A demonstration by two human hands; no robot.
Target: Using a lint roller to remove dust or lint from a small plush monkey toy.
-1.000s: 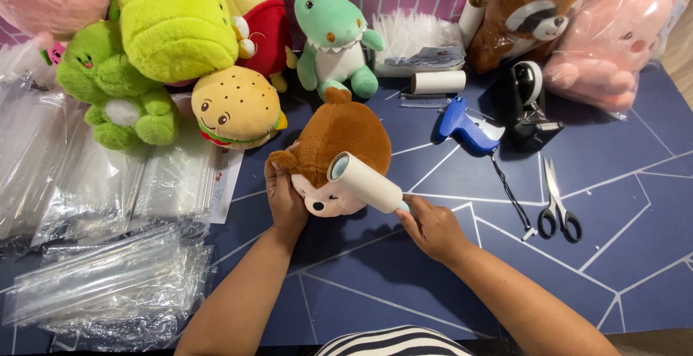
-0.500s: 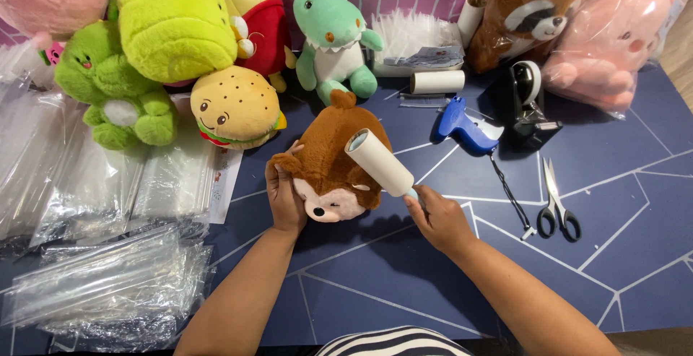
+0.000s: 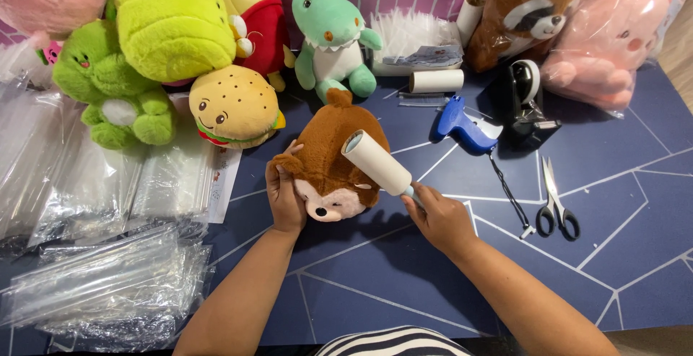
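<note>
While the left hand (image 3: pixel 284 198) pressed flat against the side of the brown monkey plush (image 3: pixel 328 155), fingers spread and open on its fur, the right hand (image 3: pixel 439 216) was closed around the handle of a lint roller (image 3: pixel 377 162). The roller's white cylinder lay tilted across the plush's head, touching the fur just above its pale face. The plush rested face-up on the dark blue table (image 3: pixel 621 240), near the table's middle, with its tail end pointing toward the back row of toys. Just behind it stood a burger plush (image 3: pixel 232 107) and a green dinosaur plush (image 3: pixel 333 38); a green frog plush (image 3: pixel 115 89) sat farther left. Stacks of clear plastic bags (image 3: pixel 94 284) covered the left part of the table. To the right of the monkey plush lay a blue tagging gun (image 3: pixel 462 123), a black tape dispenser (image 3: pixel 530 103) and a pair of scissors (image 3: pixel 556 204), all well apart from both hands. A spare white roll (image 3: pixel 436 81) lay beside the dinosaur plush.
</note>
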